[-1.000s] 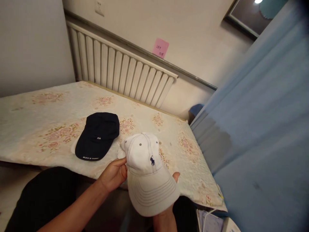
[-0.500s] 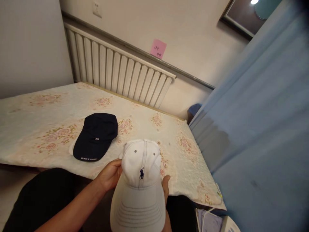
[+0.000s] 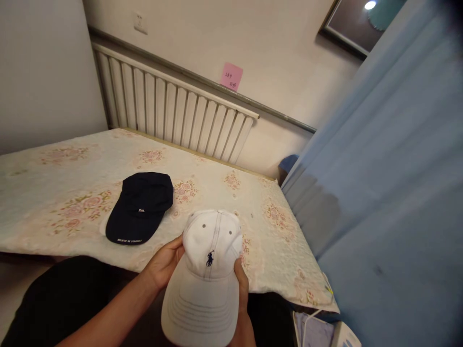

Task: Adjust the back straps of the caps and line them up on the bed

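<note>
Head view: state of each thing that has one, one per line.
White cap: held in both hands, crown up
Left hand: gripping one side of the white cap
Right hand: thumb against the other side, rest mostly hidden
Dark cap: lying crown up, not held
Floral cover: spread out under the dark cap
Blue curtain: hanging in folds
Framed picture: hung, partly hidden
</note>
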Motion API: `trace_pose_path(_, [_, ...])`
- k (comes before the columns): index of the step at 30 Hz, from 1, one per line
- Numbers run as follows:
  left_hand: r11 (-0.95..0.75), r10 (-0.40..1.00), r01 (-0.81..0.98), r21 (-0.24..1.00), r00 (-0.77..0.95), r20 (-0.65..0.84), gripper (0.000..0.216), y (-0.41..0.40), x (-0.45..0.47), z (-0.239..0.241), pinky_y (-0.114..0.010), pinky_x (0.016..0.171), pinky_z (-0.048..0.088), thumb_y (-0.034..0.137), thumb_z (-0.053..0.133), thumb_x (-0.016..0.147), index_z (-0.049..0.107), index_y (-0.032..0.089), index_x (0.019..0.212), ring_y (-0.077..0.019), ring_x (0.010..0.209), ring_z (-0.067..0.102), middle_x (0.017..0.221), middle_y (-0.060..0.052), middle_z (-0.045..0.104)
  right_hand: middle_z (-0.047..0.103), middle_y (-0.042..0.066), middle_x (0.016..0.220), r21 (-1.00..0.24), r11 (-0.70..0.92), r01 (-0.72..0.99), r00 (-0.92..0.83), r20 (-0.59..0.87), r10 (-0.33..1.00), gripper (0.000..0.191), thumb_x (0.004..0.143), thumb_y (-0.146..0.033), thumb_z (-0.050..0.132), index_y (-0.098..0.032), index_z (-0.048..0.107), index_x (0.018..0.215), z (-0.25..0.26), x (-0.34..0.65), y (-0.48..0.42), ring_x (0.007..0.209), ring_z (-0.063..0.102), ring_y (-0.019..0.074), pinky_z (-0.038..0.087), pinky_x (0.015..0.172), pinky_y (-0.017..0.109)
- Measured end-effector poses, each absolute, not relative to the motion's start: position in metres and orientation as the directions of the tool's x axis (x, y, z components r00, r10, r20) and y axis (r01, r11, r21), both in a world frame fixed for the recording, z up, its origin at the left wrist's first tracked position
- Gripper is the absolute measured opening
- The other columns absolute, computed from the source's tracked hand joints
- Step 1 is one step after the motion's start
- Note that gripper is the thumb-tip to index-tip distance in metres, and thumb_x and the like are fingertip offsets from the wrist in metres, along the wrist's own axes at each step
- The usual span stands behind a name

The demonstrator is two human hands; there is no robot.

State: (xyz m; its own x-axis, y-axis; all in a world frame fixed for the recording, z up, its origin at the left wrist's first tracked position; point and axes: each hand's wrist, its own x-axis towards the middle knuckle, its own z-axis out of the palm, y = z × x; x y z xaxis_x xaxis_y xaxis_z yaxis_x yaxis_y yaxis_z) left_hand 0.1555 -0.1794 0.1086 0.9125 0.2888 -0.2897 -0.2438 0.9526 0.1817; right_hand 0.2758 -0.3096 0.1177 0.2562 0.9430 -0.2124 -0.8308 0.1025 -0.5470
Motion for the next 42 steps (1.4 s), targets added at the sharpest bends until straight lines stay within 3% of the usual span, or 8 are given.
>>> trace_pose_path(6, [0.954,0.276,-0.247,0.170,0.945,-0.176,0.047,-0.192,0.157,0.107,-0.044,0.093,0.046,0.040,0.050,0.090,0.059,0.008,0.123,-0.0319,0.097,0.068,0.097,-0.016,0.074,0.072,0.012,0.108,-0.552,0.165,-0.818,0.314,-0.186,0.931,0.055,0.082,-0.057,0.048,-0.015,0.067,0.113,0.124,0.275,-0.310,0.105,0.064,0.0269,0.047,0.095,0.044])
trace_pose_path(13, [0.960,0.241,-0.190,0.206,0.933,-0.266,0.046,-0.195,0.163,0.117,-0.045,0.091,0.047,0.034,0.054,0.088,0.058,0.007,0.124,-0.0337,0.097,0.067,0.095,-0.017,0.074,0.073,0.011,0.102,-0.620,0.148,-0.771,0.354,-0.224,0.908,0.058,0.076,-0.061,0.054,-0.015,0.069,0.108,0.122,0.278,-0.311,0.103,0.065,0.0284,0.049,0.093,0.045])
trace_pose_path(18, [0.947,0.291,-0.225,0.228,0.902,-0.319,0.043,-0.197,0.167,0.122,-0.043,0.091,0.047,0.027,0.056,0.086,0.058,0.008,0.125,-0.0319,0.094,0.069,0.092,-0.015,0.075,0.073,0.012,0.103,-0.613,0.123,-0.781,0.316,-0.217,0.924,0.064,0.074,-0.066,0.052,-0.015,0.069,0.108,0.119,0.281,-0.312,0.104,0.064,0.0293,0.048,0.093,0.047])
trace_pose_path(26, [0.944,0.281,-0.208,0.255,0.912,-0.298,0.040,-0.196,0.164,0.109,-0.041,0.091,0.047,0.019,0.056,0.084,0.061,0.009,0.123,-0.0313,0.094,0.069,0.094,-0.015,0.075,0.070,0.014,0.112,-0.579,0.110,-0.808,0.279,-0.210,0.937,0.071,0.082,-0.067,0.040,-0.012,0.061,0.121,0.112,0.282,-0.307,0.101,0.066,0.0264,0.050,0.090,0.045])
trace_pose_path(32, [0.972,0.152,-0.087,0.220,0.942,-0.301,0.042,-0.193,0.164,0.104,-0.042,0.090,0.047,0.024,0.056,0.084,0.062,0.006,0.121,-0.0337,0.095,0.068,0.094,-0.017,0.074,0.071,0.015,0.108,-0.567,0.054,-0.822,0.237,-0.254,0.938,0.070,0.082,-0.065,0.043,-0.009,0.061,0.121,0.109,0.286,-0.312,0.103,0.065,0.0282,0.049,0.091,0.047])
trace_pose_path(42, [0.967,0.181,-0.129,0.218,0.955,-0.237,0.041,-0.204,0.161,0.099,-0.041,0.093,0.044,0.036,0.052,0.089,0.065,0.005,0.114,-0.0331,0.101,0.066,0.096,-0.019,0.074,0.069,0.014,0.113,-0.576,0.110,-0.810,0.296,-0.239,0.925,0.067,0.081,-0.066,0.044,-0.015,0.063,0.118,0.131,0.286,-0.310,0.111,0.061,0.0273,0.047,0.096,0.047])
